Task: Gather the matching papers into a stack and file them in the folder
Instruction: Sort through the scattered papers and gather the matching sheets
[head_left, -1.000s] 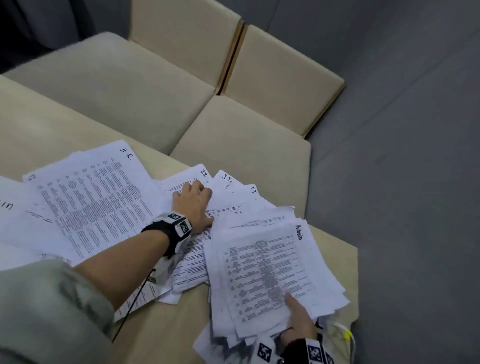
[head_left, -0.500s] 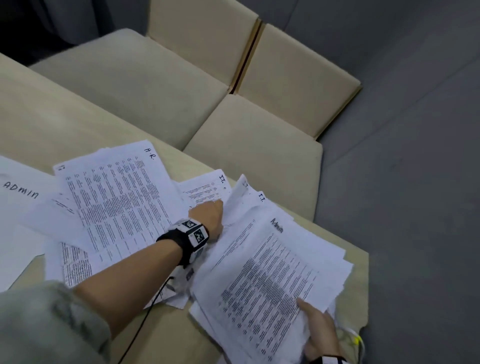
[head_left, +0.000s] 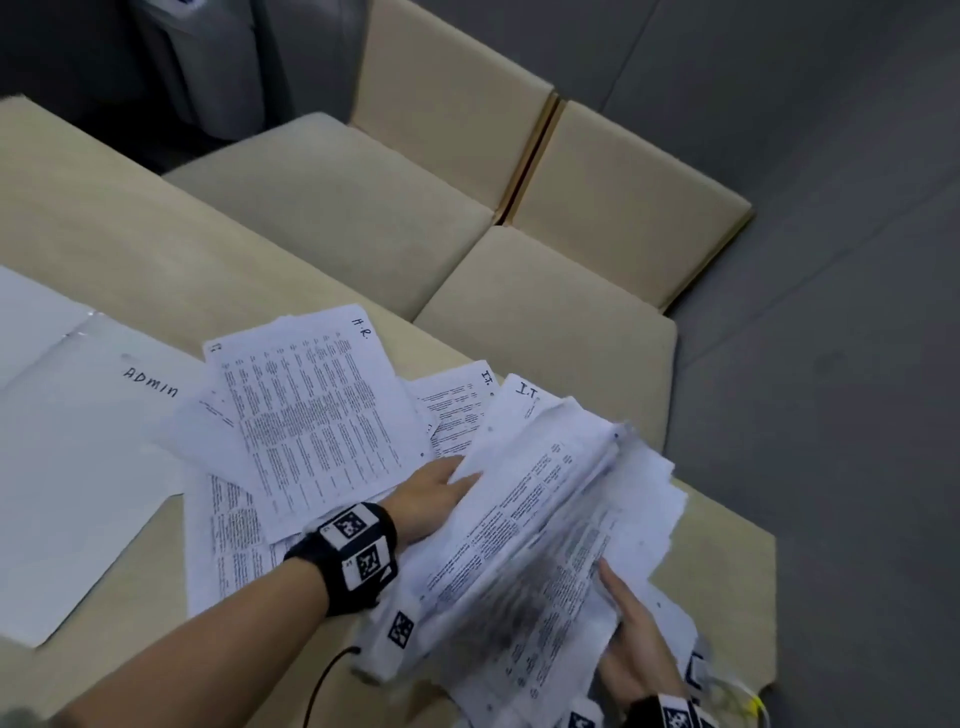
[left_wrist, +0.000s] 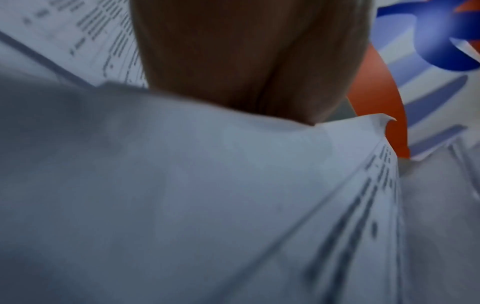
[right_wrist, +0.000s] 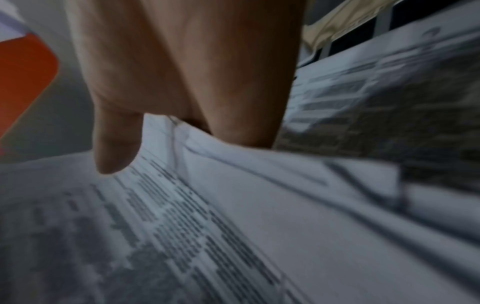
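Both hands are holding a thick stack of papers (head_left: 550, 540), tilted up off the table (head_left: 130, 249) at about 4 o'clock in the head view: the left hand (head_left: 431, 493) is tucking its fingers under the stack's left edge, and the right hand (head_left: 631, 644) is gripping the near right edge, thumb lying on top. The folder (head_left: 78, 467) marked ADMIN is lying open at 9 o'clock, with loose sheets (head_left: 311, 415) marked H.R. and I.T. sitting between it and the stack.
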